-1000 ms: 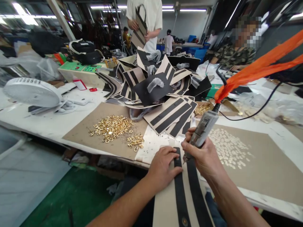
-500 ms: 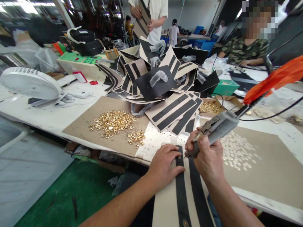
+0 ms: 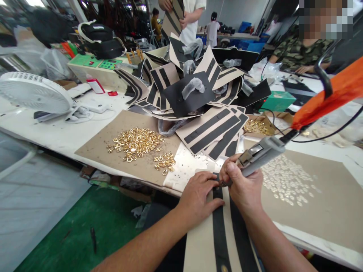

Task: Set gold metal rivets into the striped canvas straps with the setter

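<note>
My right hand [image 3: 245, 189] is wrapped round a grey power screwdriver [image 3: 263, 153], which tilts down to the left. Its tip is at the upper part of a black strip, close to my left fingertips; whether it touches is hidden by my fingers. Under both hands lies a beige panel [image 3: 200, 249] with two black strips, running from the table edge towards me. My left hand [image 3: 195, 194] rests on it with fingers and thumb spread across the left strip. A gold fitting [image 3: 224, 268] shows on that strip near the bottom of the view.
Gold D-shaped fittings [image 3: 136, 141] are heaped on cardboard at left, small pale rings [image 3: 289, 181] on cardboard at right. Striped panels [image 3: 210, 126] pile up behind. A white fan [image 3: 34, 92] stands far left. Orange wrapping [image 3: 334, 92] surrounds the screwdriver's hanger. Other people work beyond.
My right hand has brought the screwdriver down and left, so its tip is now at the black strip beside my left fingers. My left hand stays on the panel. The view has shifted slightly.
</note>
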`<state>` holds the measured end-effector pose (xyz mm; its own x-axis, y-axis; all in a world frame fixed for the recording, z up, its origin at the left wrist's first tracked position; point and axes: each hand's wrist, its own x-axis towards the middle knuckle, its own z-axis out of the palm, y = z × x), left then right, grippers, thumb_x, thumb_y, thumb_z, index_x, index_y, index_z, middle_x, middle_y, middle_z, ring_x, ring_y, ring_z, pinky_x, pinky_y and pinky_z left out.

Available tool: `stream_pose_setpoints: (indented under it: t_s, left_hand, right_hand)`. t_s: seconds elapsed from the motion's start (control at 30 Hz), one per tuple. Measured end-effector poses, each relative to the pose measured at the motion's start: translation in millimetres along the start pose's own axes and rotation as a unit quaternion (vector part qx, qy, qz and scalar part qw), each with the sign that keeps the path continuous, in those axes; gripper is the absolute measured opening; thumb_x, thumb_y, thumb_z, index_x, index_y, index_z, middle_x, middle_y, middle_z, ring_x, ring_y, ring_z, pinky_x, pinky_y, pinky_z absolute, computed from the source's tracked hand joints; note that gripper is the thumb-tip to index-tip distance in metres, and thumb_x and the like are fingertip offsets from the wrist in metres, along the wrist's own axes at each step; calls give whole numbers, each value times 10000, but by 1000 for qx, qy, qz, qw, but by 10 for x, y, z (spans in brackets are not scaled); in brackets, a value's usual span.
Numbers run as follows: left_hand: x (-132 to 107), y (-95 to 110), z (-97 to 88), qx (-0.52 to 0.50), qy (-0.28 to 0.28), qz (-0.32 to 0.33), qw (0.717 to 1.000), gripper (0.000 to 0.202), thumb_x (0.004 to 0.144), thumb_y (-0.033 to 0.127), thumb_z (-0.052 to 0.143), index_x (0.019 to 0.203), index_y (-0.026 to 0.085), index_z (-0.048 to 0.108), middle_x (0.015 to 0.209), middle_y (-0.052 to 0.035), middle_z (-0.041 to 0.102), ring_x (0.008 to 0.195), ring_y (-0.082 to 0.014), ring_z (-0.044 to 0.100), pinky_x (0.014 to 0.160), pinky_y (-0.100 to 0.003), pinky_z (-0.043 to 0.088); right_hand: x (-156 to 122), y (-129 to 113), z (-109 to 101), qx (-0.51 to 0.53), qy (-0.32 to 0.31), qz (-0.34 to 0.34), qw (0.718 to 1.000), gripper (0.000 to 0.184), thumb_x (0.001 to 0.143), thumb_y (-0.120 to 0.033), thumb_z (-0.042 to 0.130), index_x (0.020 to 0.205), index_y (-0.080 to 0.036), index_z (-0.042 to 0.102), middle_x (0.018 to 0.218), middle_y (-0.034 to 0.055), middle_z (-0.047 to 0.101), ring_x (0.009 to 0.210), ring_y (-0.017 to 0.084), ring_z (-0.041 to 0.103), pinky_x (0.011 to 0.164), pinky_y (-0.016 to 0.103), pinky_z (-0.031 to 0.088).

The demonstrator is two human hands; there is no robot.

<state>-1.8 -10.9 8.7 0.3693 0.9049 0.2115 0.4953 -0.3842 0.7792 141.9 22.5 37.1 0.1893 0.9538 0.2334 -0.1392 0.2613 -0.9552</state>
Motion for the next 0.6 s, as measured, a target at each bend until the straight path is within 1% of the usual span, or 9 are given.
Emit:
stream_pose_setpoints:
  t_s: [0.1, 0.2, 0.33, 0.47, 0.53, 0.57, 0.6]
  left_hand:
    - [5, 3, -5, -3, -1, 2, 1000, 484, 721, 313, 892, 1164, 240, 711, 1299, -78, 655, 1263, -293, 551, 1091, -463, 448]
    - [9, 5, -14, -5, -9, 1, 1000, 506, 754, 354, 867, 1219, 250, 697, 1309, -86, 649, 1273, -295, 546, 1094, -466, 444]
    - [21, 7, -21, -6, -17, -10, 1000, 519, 765, 372, 858, 1241, 251, 689, 1314, -78, 648, 1274, -284, 543, 1101, -450, 437]
    - [18, 5, -22, -21, -3, -7, 1000, 475, 778, 361, 844, 1218, 272, 688, 1308, -56, 654, 1271, -278, 545, 1121, -444, 431]
    - [-1, -43, -10, -21, 0, -4, 1000, 441, 812, 396, 805, 1222, 293, 680, 1314, -55, 657, 1266, -284, 556, 1115, -446, 451]
    - [-5, -97, 2, -14, -5, -1, 1000, 443, 837, 411, 773, 1253, 304, 665, 1344, -62, 647, 1276, -291, 560, 1113, -451, 464]
    - [0, -171, 19, -5, -13, 17, 1000, 465, 826, 446, 770, 1261, 318, 663, 1354, -61, 650, 1261, -303, 579, 1094, -450, 490]
  right_hand:
    - [-3, -9, 3, -31, -16, -5, 999, 384, 852, -479, 794, 708, -214, 556, 606, -24, 548, 482, 134, 505, 467, 281, 470]
    - [13, -13, -3, -37, -47, -10, 998, 360, 860, -466, 780, 723, -215, 562, 595, -30, 533, 484, 131, 490, 465, 275, 449]
    - [53, 5, -28, -27, -81, -6, 996, 312, 859, -427, 772, 754, -218, 564, 597, -34, 519, 506, 134, 477, 476, 271, 437]
    - [72, 3, -39, -4, -99, 7, 995, 300, 855, -405, 762, 751, -221, 549, 624, -25, 533, 537, 138, 486, 499, 274, 451]
    - [60, 4, -22, 0, -117, 23, 993, 299, 864, -418, 741, 757, -222, 543, 632, -23, 536, 535, 134, 479, 493, 268, 447]
    - [57, 21, -5, -1, -125, 32, 992, 305, 867, -430, 732, 757, -223, 537, 631, -24, 532, 526, 131, 470, 482, 264, 438]
    - [60, 55, 16, -1, -134, 41, 990, 320, 864, -447, 727, 748, -225, 528, 620, -26, 522, 509, 128, 456, 462, 258, 422]
